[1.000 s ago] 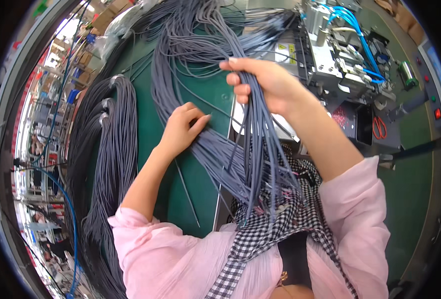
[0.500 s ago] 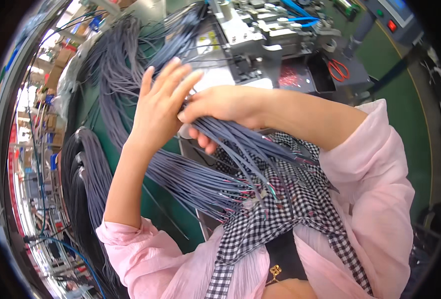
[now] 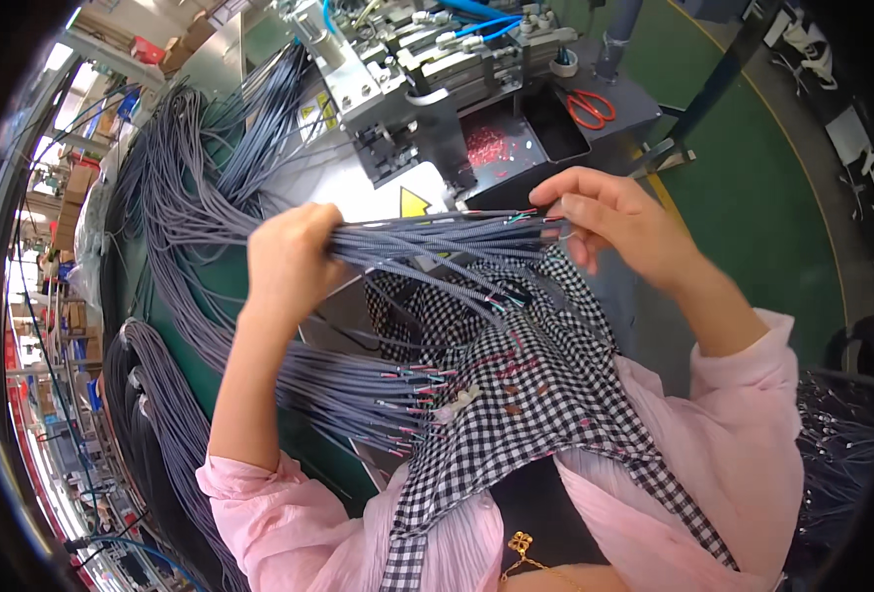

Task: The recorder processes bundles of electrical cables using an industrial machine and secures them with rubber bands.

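Bench [image 3: 328, 458] at 9 o'clock: left hand [image 3: 291, 252] newly clenches grey cables [image 3: 427, 243], freeing right hand [image 3: 636, 225], fingers half-curled, hold unclear, at 2 o'clock.

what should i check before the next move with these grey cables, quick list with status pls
1. Left hand closed around the upper cable bundle: ok.
2. Right hand at that bundle's tips: ok.
3. Right fingers firmly pinching those tips: cannot tell.
4. Upper bundle's tips level: not ok, several stop short of the right hand, above the checked apron.
5. Lower bundle's tips apart from the upper ones: ok.
6. Red-handled scissors away from both hands: ok.
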### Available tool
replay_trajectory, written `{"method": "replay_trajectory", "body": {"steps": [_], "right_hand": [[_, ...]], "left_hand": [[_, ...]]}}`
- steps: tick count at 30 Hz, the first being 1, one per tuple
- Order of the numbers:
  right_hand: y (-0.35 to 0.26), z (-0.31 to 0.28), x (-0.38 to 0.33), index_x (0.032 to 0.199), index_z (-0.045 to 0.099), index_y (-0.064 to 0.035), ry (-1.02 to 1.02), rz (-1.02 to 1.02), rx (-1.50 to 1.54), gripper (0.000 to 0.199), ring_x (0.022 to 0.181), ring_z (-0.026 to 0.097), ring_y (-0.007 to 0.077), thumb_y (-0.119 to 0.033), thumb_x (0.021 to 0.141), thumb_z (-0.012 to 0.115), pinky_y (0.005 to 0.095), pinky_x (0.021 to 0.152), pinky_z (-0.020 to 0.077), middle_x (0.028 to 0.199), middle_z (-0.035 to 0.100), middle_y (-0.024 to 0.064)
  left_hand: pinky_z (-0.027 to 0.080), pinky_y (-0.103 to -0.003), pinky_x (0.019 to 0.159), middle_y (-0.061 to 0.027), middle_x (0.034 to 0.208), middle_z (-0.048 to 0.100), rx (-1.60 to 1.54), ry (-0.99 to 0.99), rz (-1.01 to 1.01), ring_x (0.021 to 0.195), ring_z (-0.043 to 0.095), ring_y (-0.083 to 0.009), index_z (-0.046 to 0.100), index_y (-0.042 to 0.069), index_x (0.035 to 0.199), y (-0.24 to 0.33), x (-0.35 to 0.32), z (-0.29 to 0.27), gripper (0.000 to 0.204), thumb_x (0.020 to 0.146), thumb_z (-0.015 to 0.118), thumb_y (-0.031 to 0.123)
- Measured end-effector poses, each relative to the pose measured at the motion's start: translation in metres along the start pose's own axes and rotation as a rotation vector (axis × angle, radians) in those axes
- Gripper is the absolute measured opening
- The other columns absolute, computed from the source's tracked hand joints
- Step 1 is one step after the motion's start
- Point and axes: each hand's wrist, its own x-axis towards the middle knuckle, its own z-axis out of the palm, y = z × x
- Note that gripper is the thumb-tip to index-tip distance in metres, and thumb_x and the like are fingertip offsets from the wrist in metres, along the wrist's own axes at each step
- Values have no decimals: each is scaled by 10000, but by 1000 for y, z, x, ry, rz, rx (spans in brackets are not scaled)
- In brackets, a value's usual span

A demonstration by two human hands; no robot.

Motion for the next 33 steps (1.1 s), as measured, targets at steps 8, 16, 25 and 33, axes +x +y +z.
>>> {"method": "replay_trajectory", "body": {"steps": [8, 16, 25, 33], "right_hand": [[-11, 48, 41, 1338, 422, 19, 281, -622, 188, 568, 1253, 437, 195, -417, 974, 423, 335, 1055, 312, 1299, 508, 154], [-49, 30, 68, 1269, 492, 43, 598, -1086, -29, 434, 1194, 502, 198, -290, 998, 425, 343, 1019, 351, 1272, 546, 136], [-54, 25, 99, 1063, 617, 68, 562, -908, -128, 374, 1191, 518, 281, -213, 999, 379, 384, 1053, 338, 1112, 644, 170], [-55, 36, 112, 1152, 586, 62, 421, -766, -82, 437, 1197, 509, 258, -281, 1004, 358, 347, 1032, 352, 1215, 586, 168]], "left_hand": [[444, -317, 557, -83, 626, 592, -378, -253, -85, 579, 576, -245, 586, 21, 839, 42, 46, -1, 150, 728, 680, 59], [390, -273, 486, -15, 543, 501, -836, -496, -488, 512, 456, -59, 625, 12, 848, -3, 43, -3, 218, 888, 623, 226], [335, -237, 436, 49, 556, 466, -1061, -603, -324, 466, 397, -49, 619, 35, 818, -12, 63, -24, 205, 900, 614, 224], [314, -200, 467, 74, 586, 477, -1270, -703, -312, 519, 406, -18, 638, 66, 838, -13, 67, -15, 197, 910, 615, 248]]}}
